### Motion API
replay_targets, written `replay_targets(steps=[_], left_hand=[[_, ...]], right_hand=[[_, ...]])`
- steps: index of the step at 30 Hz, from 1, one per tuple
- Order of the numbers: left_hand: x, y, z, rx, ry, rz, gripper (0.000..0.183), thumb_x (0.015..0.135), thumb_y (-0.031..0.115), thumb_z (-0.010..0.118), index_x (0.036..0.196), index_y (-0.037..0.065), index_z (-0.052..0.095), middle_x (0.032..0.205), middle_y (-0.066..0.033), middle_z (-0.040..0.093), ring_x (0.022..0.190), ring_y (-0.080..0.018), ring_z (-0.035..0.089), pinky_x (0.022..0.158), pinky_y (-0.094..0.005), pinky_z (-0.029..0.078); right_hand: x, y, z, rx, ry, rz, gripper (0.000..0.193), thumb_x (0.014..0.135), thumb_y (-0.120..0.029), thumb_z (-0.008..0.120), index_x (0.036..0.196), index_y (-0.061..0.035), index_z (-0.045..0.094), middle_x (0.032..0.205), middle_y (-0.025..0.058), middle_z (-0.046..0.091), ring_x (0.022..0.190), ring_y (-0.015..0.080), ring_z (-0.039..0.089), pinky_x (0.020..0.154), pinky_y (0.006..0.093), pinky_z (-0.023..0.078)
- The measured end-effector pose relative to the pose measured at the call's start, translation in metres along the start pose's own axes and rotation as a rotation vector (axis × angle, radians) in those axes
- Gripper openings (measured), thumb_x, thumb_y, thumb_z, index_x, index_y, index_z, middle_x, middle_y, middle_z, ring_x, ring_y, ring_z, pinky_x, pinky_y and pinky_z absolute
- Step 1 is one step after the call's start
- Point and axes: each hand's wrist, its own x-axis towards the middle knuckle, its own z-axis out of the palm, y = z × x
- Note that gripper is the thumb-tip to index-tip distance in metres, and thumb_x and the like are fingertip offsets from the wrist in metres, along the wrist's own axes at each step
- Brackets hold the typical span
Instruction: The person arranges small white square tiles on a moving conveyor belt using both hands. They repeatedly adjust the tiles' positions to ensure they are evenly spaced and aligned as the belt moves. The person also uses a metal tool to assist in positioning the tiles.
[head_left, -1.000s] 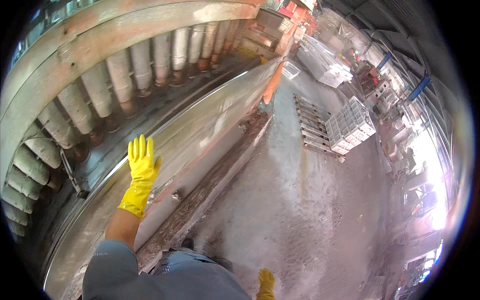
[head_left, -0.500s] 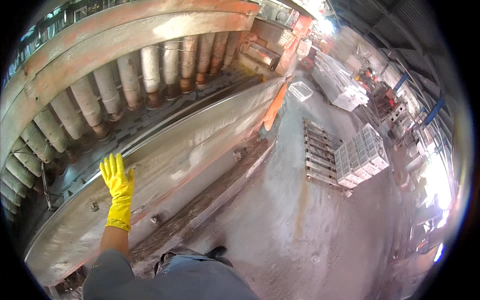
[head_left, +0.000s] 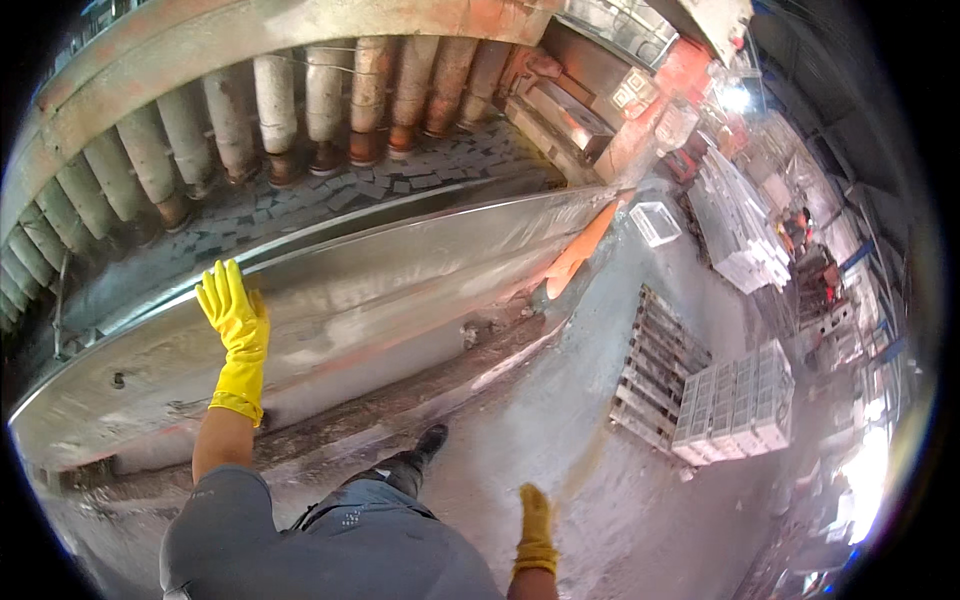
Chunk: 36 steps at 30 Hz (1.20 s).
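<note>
My left hand (head_left: 232, 310), in a yellow rubber glove, lies with fingers stretched out along the upper edge of a long metal side panel (head_left: 370, 280). Behind that panel, loose flat pieces (head_left: 420, 182) cover the bed of a large machine. A row of upright cylinders (head_left: 275, 105) stands over the bed, under a thick curved beam (head_left: 250, 35). Low on the right, my right hand (head_left: 536, 515) hangs over the floor in a similar glove, away from the machine. Its fingers are too indistinct to make out. An orange flap (head_left: 583, 250) hangs at the panel's far end.
On the floor to the right lies a slatted pallet (head_left: 655, 370), with stacked white crates (head_left: 735, 405) at its side. Farther off are a single white crate (head_left: 655, 224) and a pile of long white pieces (head_left: 740, 220). My shoe (head_left: 432, 440) is near the machine's base.
My right hand has come into view at the bottom. The view has shifted along the machine, and a leg and shoe now show more. My left hand is still at the panel's edge.
</note>
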Motion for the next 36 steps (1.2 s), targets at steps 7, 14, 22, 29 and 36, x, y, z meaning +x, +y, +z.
replay_targets(steps=[7,14,22,29,36], left_hand=[[0.036,0.246,0.079,-0.273,-0.179,0.194,0.077,0.079,0.018,0.080,0.151,0.004,0.056,0.160,-0.0233,0.048,0.149,-0.0474,0.041,0.126,-0.0664,0.026],[0.092,0.502,0.180,-0.566,-0.299,0.368,0.077,0.076,0.026,0.084,0.146,0.004,0.060,0.155,-0.0244,0.053,0.145,-0.0455,0.047,0.124,-0.0626,0.032],[0.031,0.668,0.235,-0.718,-0.569,0.292,0.057,0.086,0.032,0.079,0.135,0.006,0.065,0.132,-0.0219,0.069,0.126,-0.0434,0.063,0.110,-0.0537,0.048],[-0.203,0.603,0.194,-0.134,-1.756,0.020,0.042,0.089,0.040,0.075,0.121,0.013,0.081,0.128,-0.0198,0.075,0.122,-0.0410,0.070,0.105,-0.0503,0.054],[-0.297,0.618,0.087,0.161,-2.163,-0.374,0.056,0.091,0.056,0.076,0.140,0.030,0.072,0.148,-0.0141,0.066,0.137,-0.0395,0.061,0.117,-0.0507,0.046]], right_hand=[[0.009,0.007,-0.074,-0.817,-0.295,0.286,0.040,0.099,-0.043,0.065,0.100,-0.0035,0.072,0.107,0.0192,0.075,0.109,0.0396,0.069,0.094,0.0489,0.054],[0.091,-0.028,-0.151,-0.889,-0.153,0.494,0.037,0.101,-0.044,0.062,0.095,-0.0076,0.067,0.098,0.0158,0.071,0.096,0.0350,0.064,0.082,0.0452,0.049],[0.237,-0.044,-0.262,-0.899,-0.189,0.434,0.036,0.103,-0.046,0.058,0.089,-0.0124,0.062,0.088,0.0118,0.065,0.081,0.0297,0.060,0.068,0.0410,0.044],[0.413,-0.088,-0.450,-0.932,-0.075,0.343,0.036,0.104,-0.047,0.054,0.084,-0.0166,0.058,0.079,0.0084,0.060,0.067,0.0251,0.055,0.056,0.0373,0.039],[0.637,-0.165,-0.577,-0.167,0.304,0.435,0.038,0.106,-0.048,0.051,0.079,-0.0207,0.053,0.070,0.0049,0.055,0.054,0.0205,0.051,0.044,0.0336,0.035]])
